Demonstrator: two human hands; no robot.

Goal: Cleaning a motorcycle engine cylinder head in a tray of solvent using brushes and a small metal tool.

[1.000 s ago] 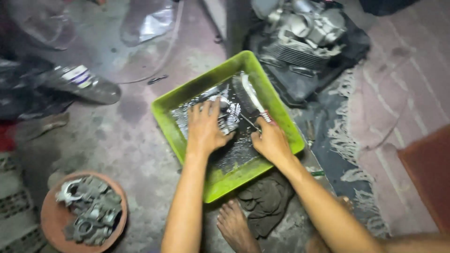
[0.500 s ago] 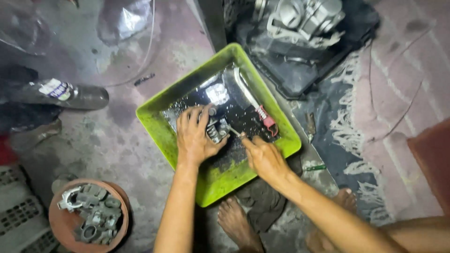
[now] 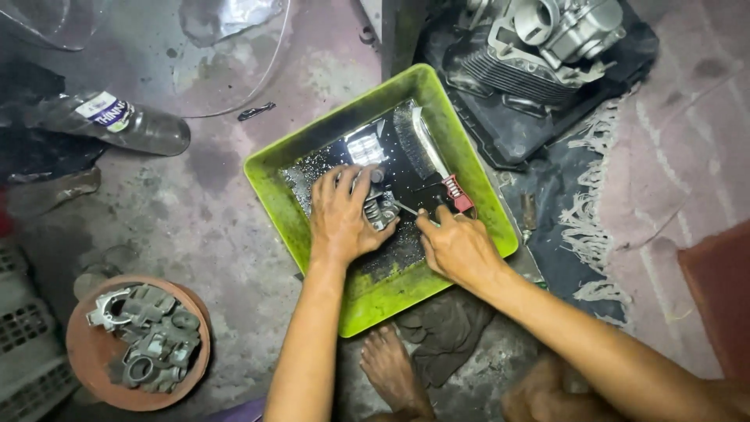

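A stained grey concrete floor (image 3: 195,211) carries a square lime-green plastic tray (image 3: 367,301) holding dark liquid. The left hand (image 3: 340,215) lies palm down in the tray, fingers (image 3: 344,180) clamped over a small grey metal engine part (image 3: 380,207). The right hand (image 3: 457,246) pinches a thin metal tool (image 3: 405,209), fingers together, its long axis pointing up-left into the part. Just beyond the fingers lies a red-handled wire brush (image 3: 433,160), running diagonally. Far left of them sits a round terracotta bowl (image 3: 86,355) of metal parts.

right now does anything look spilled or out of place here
A plastic bottle lies tipped on its side on the floor, left of the green tray. Dark liquid sits in the tray, but none shows outside it.
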